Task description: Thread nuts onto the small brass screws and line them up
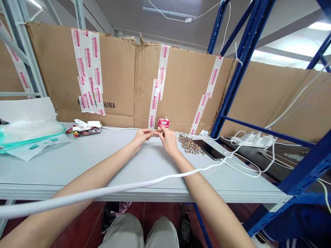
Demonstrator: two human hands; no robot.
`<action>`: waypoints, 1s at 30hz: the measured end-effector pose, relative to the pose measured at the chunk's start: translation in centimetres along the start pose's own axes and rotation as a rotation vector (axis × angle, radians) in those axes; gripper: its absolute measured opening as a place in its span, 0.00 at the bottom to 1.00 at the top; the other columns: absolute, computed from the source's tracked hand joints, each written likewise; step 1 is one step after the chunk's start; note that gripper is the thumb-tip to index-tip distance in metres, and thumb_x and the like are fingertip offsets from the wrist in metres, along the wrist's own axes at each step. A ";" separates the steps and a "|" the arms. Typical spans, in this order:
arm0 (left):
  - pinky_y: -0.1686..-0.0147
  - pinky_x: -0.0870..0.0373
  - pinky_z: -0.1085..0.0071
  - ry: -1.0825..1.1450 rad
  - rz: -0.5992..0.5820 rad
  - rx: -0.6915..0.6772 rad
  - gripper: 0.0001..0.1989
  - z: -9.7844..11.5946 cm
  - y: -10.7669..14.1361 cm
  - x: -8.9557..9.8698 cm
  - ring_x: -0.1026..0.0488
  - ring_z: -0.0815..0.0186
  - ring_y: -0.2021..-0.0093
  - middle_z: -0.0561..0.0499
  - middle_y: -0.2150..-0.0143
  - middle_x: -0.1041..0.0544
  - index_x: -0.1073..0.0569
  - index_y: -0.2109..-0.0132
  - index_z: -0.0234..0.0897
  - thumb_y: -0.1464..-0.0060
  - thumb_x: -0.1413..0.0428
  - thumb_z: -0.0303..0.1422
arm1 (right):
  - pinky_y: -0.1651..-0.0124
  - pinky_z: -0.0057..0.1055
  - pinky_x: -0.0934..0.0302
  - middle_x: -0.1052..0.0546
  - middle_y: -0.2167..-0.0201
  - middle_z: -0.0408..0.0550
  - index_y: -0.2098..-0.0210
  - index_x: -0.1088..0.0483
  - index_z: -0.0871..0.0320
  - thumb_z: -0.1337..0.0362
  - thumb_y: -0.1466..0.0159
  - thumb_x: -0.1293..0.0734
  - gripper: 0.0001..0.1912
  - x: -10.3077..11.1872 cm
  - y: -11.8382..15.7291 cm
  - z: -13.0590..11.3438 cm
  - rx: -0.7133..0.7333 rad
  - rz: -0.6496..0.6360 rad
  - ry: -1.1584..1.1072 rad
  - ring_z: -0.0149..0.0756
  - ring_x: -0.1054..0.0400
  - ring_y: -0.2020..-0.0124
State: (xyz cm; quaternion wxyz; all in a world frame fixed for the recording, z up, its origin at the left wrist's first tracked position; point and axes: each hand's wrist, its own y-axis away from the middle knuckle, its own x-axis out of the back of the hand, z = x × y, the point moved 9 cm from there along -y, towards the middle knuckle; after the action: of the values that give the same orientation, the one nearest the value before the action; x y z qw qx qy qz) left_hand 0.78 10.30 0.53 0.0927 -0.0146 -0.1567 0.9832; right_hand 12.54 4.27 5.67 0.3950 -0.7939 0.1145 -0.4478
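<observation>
My left hand (141,136) and my right hand (168,139) meet above the middle of the grey table (155,165), fingertips pinched close together. Between them shows a little cluster of small brass-coloured pieces (154,135); their exact kind is too small to tell. To the right of my right hand lies a loose pile of small shiny brass-coloured metal pieces (190,144). Just behind my fingers stands a small red and white box (163,123), its lower part partly hidden by my right hand.
A phone (210,150) lies beside the pile. White cables run to a power strip (254,140); one thick cable (155,179) crosses low in front. Snack wrappers (86,128) and white and teal sheets (31,131) lie left. Taped cardboard (119,75) walls the back; a blue post (230,93) stands right.
</observation>
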 end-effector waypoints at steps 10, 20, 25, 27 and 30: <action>0.70 0.42 0.73 0.114 -0.048 0.055 0.20 -0.2 0.1 -0.7 0.30 0.64 0.63 0.45 0.64 0.23 0.23 0.64 0.37 0.65 0.36 0.44 | 0.66 0.29 0.51 0.27 0.66 0.51 0.61 0.35 0.58 0.66 0.34 0.47 0.11 0.4 0.5 -2.9 0.301 -0.100 0.535 0.37 0.37 0.63; 0.68 0.40 0.72 0.126 -0.021 0.007 0.19 -0.2 -0.3 -0.4 0.30 0.65 0.65 0.45 0.65 0.23 0.23 0.65 0.35 0.66 0.35 0.41 | 0.73 0.27 0.55 0.26 0.67 0.45 0.62 0.36 0.54 0.57 0.32 0.54 0.18 -0.4 0.3 -0.9 0.074 -0.165 0.311 0.34 0.34 0.70; 0.65 0.39 0.70 0.175 -0.055 0.021 0.20 -0.3 -0.5 -0.6 0.29 0.63 0.62 0.44 0.62 0.23 0.23 0.64 0.36 0.66 0.35 0.41 | 0.70 0.28 0.51 0.27 0.64 0.50 0.57 0.38 0.56 0.56 0.33 0.51 0.16 0.1 0.4 -1.9 0.196 -0.163 0.462 0.37 0.33 0.68; 0.64 0.39 0.69 0.159 -0.074 0.024 0.20 -0.3 -0.4 -0.7 0.29 0.62 0.60 0.45 0.63 0.23 0.23 0.64 0.36 0.66 0.35 0.41 | 0.69 0.29 0.50 0.27 0.65 0.51 0.57 0.37 0.56 0.60 0.32 0.51 0.15 0.2 0.5 -2.3 0.245 -0.173 0.526 0.37 0.34 0.67; 0.64 0.40 0.70 0.111 -0.095 0.033 0.19 -0.3 -0.2 -0.9 0.30 0.63 0.60 0.45 0.64 0.23 0.23 0.63 0.36 0.65 0.35 0.40 | 0.67 0.29 0.50 0.27 0.65 0.52 0.56 0.36 0.57 0.65 0.33 0.51 0.14 0.1 0.7 -2.4 0.275 -0.190 0.565 0.37 0.34 0.66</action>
State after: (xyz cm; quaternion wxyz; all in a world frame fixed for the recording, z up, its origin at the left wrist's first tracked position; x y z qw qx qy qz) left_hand 1.68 10.46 0.31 0.1480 -0.0602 -0.1354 0.9778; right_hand 10.78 2.49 5.96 0.4076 -0.5847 0.0831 -0.6965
